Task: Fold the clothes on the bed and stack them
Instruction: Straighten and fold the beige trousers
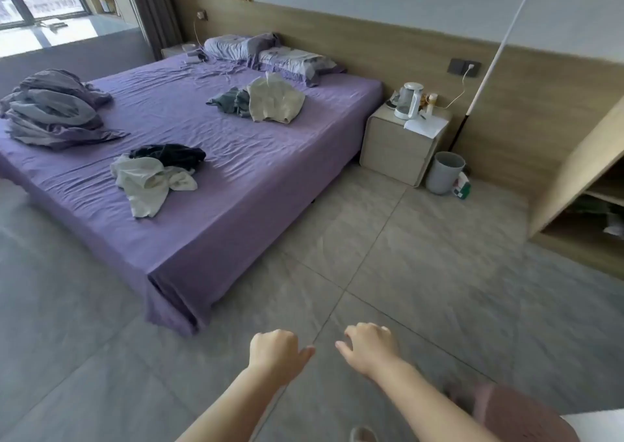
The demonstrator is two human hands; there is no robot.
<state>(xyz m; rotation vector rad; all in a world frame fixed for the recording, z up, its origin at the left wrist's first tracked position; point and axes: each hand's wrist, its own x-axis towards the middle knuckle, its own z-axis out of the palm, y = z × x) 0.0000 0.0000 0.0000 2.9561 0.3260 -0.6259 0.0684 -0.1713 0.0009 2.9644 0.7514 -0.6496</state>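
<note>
Nearest, the left hand (274,353) and right hand (369,348) are held out over the tiled floor (422,272), fingers loosely curled, nothing gripped — well apart from the bed (209,239). On the purple sheet, a white garment (147,184) is seen crumpled against a dark one (169,155). Farther back a cream top (273,100) lies beside grey clothes (229,102) — a bunched quilt (55,110) at left, pillows (266,54) at the head, a nightstand (398,144) beyond.
</note>
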